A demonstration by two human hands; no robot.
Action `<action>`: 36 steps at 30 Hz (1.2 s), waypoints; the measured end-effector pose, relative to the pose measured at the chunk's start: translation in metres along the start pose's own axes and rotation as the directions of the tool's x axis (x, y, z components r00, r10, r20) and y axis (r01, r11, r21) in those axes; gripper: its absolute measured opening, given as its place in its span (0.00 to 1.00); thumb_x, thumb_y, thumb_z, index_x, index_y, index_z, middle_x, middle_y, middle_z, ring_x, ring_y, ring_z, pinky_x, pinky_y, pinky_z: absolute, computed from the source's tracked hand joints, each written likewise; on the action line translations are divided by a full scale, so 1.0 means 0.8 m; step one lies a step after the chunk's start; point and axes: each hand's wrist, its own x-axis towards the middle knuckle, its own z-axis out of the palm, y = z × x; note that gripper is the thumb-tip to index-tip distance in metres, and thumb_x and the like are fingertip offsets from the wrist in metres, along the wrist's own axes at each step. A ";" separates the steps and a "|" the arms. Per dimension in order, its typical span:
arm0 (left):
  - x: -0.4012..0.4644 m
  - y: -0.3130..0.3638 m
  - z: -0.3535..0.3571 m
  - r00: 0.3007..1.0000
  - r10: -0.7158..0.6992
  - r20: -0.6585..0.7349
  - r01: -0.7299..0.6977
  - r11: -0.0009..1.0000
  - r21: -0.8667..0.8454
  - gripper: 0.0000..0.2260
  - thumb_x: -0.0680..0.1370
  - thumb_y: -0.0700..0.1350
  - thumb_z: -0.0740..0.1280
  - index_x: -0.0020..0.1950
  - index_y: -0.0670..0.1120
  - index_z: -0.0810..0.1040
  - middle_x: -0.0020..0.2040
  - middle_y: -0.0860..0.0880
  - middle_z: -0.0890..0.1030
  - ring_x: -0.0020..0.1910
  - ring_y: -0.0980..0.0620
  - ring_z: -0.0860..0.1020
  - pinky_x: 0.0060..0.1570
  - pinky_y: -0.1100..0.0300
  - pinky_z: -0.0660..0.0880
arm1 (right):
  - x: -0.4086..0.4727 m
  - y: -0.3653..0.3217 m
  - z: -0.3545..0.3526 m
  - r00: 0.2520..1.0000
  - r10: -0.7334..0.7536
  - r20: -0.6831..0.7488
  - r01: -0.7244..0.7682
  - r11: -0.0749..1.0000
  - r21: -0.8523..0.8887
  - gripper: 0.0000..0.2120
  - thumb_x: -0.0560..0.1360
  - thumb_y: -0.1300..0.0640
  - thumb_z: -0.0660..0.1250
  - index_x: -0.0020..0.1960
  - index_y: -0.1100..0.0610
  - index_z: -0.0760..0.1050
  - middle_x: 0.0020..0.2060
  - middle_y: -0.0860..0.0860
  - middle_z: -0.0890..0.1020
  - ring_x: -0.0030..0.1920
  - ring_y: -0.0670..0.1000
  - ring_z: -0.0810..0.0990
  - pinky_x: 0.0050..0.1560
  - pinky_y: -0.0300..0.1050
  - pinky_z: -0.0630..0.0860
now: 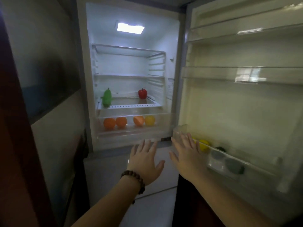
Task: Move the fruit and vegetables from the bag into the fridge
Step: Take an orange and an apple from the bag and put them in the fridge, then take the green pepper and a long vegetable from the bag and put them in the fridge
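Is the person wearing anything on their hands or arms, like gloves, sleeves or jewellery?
No gloves or sleeves show: both forearms are bare to the picture's edge. The left hand has a bracelet of dark brown round beads at the wrist. The right hand and its wrist carry nothing visible.

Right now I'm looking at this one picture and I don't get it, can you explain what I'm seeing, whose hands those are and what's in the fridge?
There is no machine here. A person wears a wide-angle camera on the head, so the single picture looks forward and down over their own two bare hands. The left hand, with a dark bead bracelet on the wrist, and the right hand are both spread open and hold nothing. In front stands an open white fridge. On its lower shelf stand a green vegetable and a red bell pepper. The clear drawer below holds three orange fruits and a yellow one. The clear door bin holds a yellow fruit and some dark round things, too blurred to name.
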 end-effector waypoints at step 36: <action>-0.565 0.792 0.105 0.259 0.964 0.054 -0.840 0.252 -0.480 0.33 0.78 0.62 0.51 0.77 0.51 0.44 0.78 0.50 0.46 0.76 0.50 0.41 0.74 0.46 0.43 | -0.984 0.250 -0.344 0.095 0.968 -0.231 -0.984 0.056 -0.169 0.28 0.80 0.43 0.53 0.76 0.47 0.50 0.77 0.52 0.42 0.76 0.55 0.37 0.74 0.55 0.42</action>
